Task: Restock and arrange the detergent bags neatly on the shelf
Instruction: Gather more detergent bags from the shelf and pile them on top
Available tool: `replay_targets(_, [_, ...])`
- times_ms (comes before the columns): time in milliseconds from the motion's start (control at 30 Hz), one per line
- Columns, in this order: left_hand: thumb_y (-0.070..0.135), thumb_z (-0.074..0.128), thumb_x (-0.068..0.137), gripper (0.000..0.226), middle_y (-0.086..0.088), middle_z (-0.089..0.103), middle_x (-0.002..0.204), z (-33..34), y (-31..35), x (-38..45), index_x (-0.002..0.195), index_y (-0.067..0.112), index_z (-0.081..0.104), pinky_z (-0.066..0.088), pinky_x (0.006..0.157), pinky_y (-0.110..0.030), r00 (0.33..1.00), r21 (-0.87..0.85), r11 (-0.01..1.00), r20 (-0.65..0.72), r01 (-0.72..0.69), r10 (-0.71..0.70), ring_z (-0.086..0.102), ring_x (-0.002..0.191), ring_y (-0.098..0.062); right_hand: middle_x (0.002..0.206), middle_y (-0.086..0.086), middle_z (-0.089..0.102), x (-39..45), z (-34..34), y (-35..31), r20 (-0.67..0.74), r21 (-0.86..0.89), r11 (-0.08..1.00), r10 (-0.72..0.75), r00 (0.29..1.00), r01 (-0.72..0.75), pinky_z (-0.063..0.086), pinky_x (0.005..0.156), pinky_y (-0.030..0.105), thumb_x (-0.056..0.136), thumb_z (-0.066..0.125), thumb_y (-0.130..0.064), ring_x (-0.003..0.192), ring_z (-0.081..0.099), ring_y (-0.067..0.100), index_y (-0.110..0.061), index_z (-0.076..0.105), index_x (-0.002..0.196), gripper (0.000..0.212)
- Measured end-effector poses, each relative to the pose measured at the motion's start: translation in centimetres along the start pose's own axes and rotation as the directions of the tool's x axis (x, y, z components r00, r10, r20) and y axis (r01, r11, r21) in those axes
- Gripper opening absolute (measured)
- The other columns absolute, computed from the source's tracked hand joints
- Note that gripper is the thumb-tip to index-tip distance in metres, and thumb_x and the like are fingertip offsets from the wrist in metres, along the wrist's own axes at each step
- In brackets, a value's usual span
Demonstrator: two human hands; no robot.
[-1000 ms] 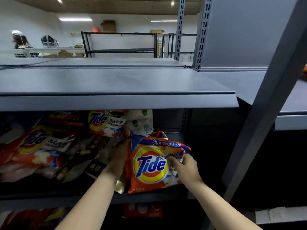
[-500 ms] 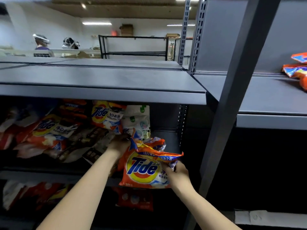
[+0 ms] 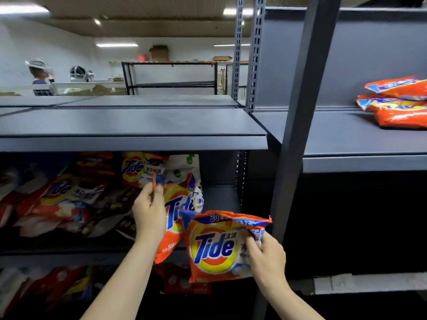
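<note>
My right hand (image 3: 265, 257) grips the right edge of an orange Tide detergent bag (image 3: 215, 248), held in front of the middle shelf (image 3: 221, 197) and clear of it. My left hand (image 3: 149, 209) pinches the top corner of a second Tide bag (image 3: 178, 211) that leans at the shelf's front edge. More Tide bags (image 3: 67, 197) lie jumbled on the left part of the same shelf, with a white bag (image 3: 182, 167) standing behind.
A grey upright post (image 3: 298, 125) stands just right of my right hand. The upper shelf on the right (image 3: 342, 132) carries a small pile of orange bags (image 3: 399, 102) at its far right. More bags lie on the bottom shelf (image 3: 46, 289). People stand far left.
My right hand has pulled its Tide bag out of the shelf, down and to the right. My left hand now pinches a second bag. The view has swung right.
</note>
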State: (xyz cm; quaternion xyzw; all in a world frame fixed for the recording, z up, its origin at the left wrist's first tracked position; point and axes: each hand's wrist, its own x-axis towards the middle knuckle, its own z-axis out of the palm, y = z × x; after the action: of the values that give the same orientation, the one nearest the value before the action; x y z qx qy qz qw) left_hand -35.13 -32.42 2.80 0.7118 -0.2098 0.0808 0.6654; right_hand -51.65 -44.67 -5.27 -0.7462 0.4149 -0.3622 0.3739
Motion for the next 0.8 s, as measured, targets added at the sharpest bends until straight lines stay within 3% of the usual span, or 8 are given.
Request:
replay_targets(67, [0.025, 0.044, 0.099, 0.032, 0.004, 0.041, 0.058, -1.0, 0.8, -1.4, 0.068, 0.021, 0.049, 0.030, 0.049, -0.012, 0.997, -0.008, 0.997, -0.009, -0.076, 0.076, 0.037, 0.049, -0.003, 0.065, -0.001, 0.064, -1.1, -0.9, 0.1, -0.082, 0.041, 0.999, -0.003, 0.997, 0.006, 0.051, 0.061, 0.036, 0.090, 0.059, -0.022, 0.063, 0.062, 0.012, -0.018, 0.054, 0.064, 0.026])
replay_targets(200, [0.025, 0.044, 0.099, 0.036, 0.001, 0.042, 0.054, -1.4, 2.9, -4.3, 0.066, 0.011, 0.046, 0.031, 0.049, -0.026, 0.986, 0.012, 0.989, -0.077, -0.150, 0.150, 0.038, 0.049, -0.010, 0.063, -0.002, 0.065, -2.7, -3.8, -0.2, -0.235, 0.105, 0.994, 0.006, 0.972, 0.020, 0.056, 0.058, 0.041, 0.089, 0.061, -0.019, 0.060, 0.065, 0.010, -0.015, 0.055, 0.065, 0.025])
replay_targets(333, [0.027, 0.044, 0.100, 0.038, -0.004, 0.047, 0.054, -1.4, 5.4, -6.9, 0.063, 0.018, 0.041, 0.039, 0.051, -0.031, 0.967, -0.022, 0.975, -0.132, -0.221, 0.217, 0.049, 0.050, -0.015, 0.057, -0.007, 0.067, -3.5, -8.6, -1.4, -0.375, 0.266, 0.963, 0.052, 0.925, 0.053, 0.055, 0.054, 0.032, 0.088, 0.062, -0.035, 0.055, 0.067, 0.007, -0.018, 0.059, 0.064, 0.030])
replay_targets(400, [0.027, 0.044, 0.100, 0.039, -0.006, 0.048, 0.055, -0.8, 6.8, -8.1, 0.062, 0.017, 0.040, 0.039, 0.051, -0.037, 0.966, -0.053, 0.970, -0.120, -0.238, 0.230, 0.049, 0.052, -0.025, 0.057, -0.012, 0.068, -3.8, -11.1, -2.1, -0.434, 0.325, 0.942, 0.072, 0.898, 0.081, 0.053, 0.053, 0.027, 0.087, 0.063, -0.037, 0.054, 0.067, 0.005, -0.018, 0.061, 0.064, 0.030])
replay_targets(467, [0.028, 0.044, 0.100, 0.039, -0.004, 0.047, 0.054, 0.1, 8.3, -9.4, 0.062, 0.016, 0.041, 0.038, 0.051, -0.038, 0.966, -0.101, 0.964, -0.103, -0.246, 0.236, 0.046, 0.051, -0.024, 0.056, -0.017, 0.067, -3.7, -13.7, -2.4, -0.486, 0.347, 0.931, 0.074, 0.871, 0.114, 0.052, 0.051, 0.021, 0.087, 0.064, -0.036, 0.054, 0.067, 0.002, -0.017, 0.062, 0.066, 0.028])
replay_targets(600, [0.028, 0.045, 0.098, 0.041, 0.001, 0.043, 0.050, 2.6, 11.7, -11.5, 0.060, 0.016, 0.040, 0.031, 0.049, -0.034, 0.957, -0.215, 0.932, -0.090, -0.290, 0.277, 0.036, 0.048, -0.011, 0.056, -0.011, 0.068, -2.6, -18.8, -2.2, -0.579, 0.342, 0.923, 0.061, 0.813, 0.175, 0.055, 0.054, 0.027, 0.087, 0.065, -0.035, 0.056, 0.069, 0.010, -0.017, 0.062, 0.063, 0.030])
replay_targets(700, [0.032, 0.046, 0.096, 0.042, 0.003, 0.040, 0.049, 4.8, 14.2, -12.4, 0.059, 0.015, 0.040, 0.031, 0.050, -0.038, 0.957, -0.289, 0.912, -0.081, -0.291, 0.280, 0.033, 0.050, -0.014, 0.061, -0.004, 0.070, -1.3, -22.4, -1.8, -0.608, 0.347, 0.912, 0.043, 0.793, 0.217, 0.059, 0.060, 0.035, 0.088, 0.065, -0.034, 0.059, 0.071, 0.014, -0.016, 0.064, 0.066, 0.029])
replay_targets(800, [0.029, 0.048, 0.095, 0.043, 0.009, 0.042, 0.048, 7.6, 16.8, -13.3, 0.055, 0.017, 0.037, 0.026, 0.052, -0.035, 0.947, -0.339, 0.884, -0.116, -0.321, 0.300, 0.028, 0.048, -0.009, 0.067, 0.001, 0.072, 0.4, -26.1, -1.3, -0.621, 0.351, 0.900, 0.018, 0.784, 0.258, 0.059, 0.066, 0.044, 0.088, 0.065, -0.035, 0.063, 0.072, 0.017, -0.014, 0.065, 0.069, 0.028])
